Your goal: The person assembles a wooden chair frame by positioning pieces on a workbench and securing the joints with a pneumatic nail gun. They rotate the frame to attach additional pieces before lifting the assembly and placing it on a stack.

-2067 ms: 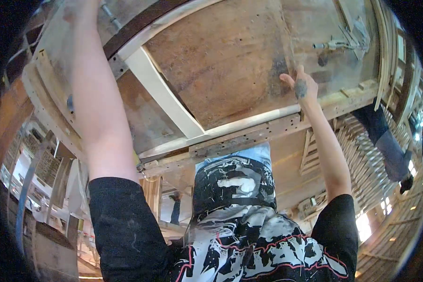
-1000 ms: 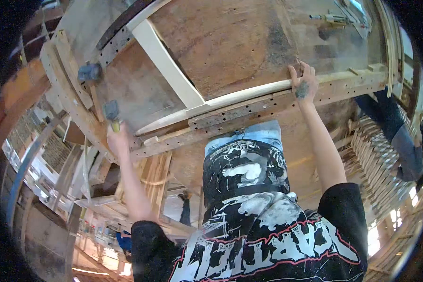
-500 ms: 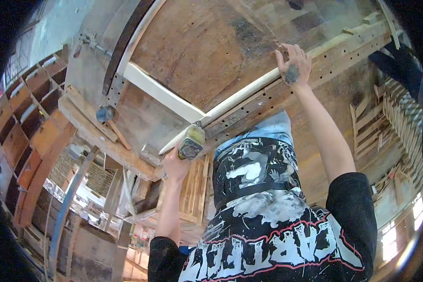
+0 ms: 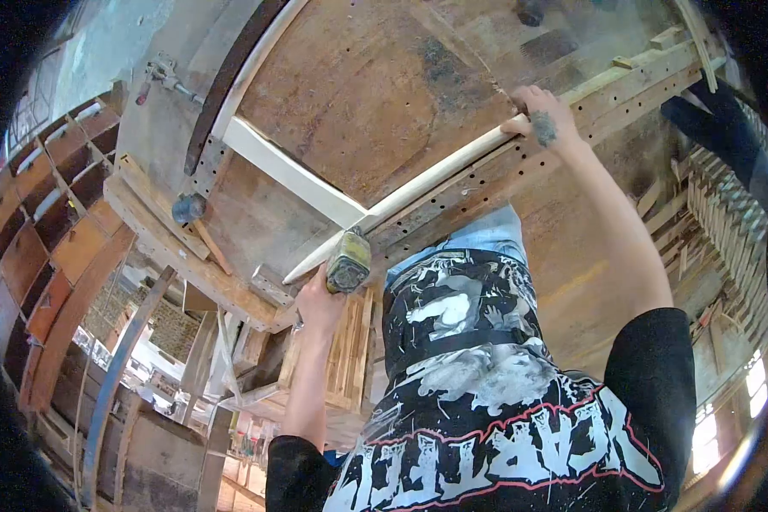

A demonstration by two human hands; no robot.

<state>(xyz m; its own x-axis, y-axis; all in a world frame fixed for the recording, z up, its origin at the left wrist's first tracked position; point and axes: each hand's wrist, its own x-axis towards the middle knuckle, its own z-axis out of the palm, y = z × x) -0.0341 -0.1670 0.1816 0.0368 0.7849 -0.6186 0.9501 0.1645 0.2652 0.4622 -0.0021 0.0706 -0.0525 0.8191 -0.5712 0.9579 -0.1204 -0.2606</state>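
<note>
My left hand [image 4: 317, 300] is closed round the grip of a yellow-green and black cordless drill [image 4: 350, 260]. The drill's nose points at the joint where a pale wooden crosspiece [image 4: 290, 171] meets a long pale wooden rail [image 4: 444, 175]. Whether a bit touches the wood is hidden. At the far end of that rail, my right hand [image 4: 548, 121] wraps its fingers and thumb round the wood. The rail lies along a bench-edge beam [image 4: 486, 179] full of drilled holes.
A mallet [image 4: 189, 208] with a dark head lies on the bench at left. Beyond it are a metal clamp [image 4: 171, 78] and a dark curved strip [image 4: 222, 94]. Wooden shelving [image 4: 51, 247] stands at far left, and stacked slats [image 4: 725, 205] are at right.
My right hand has shifted slightly right and down, its fingers now curled round the rail's end. The drill stays at the joint in my left hand.
</note>
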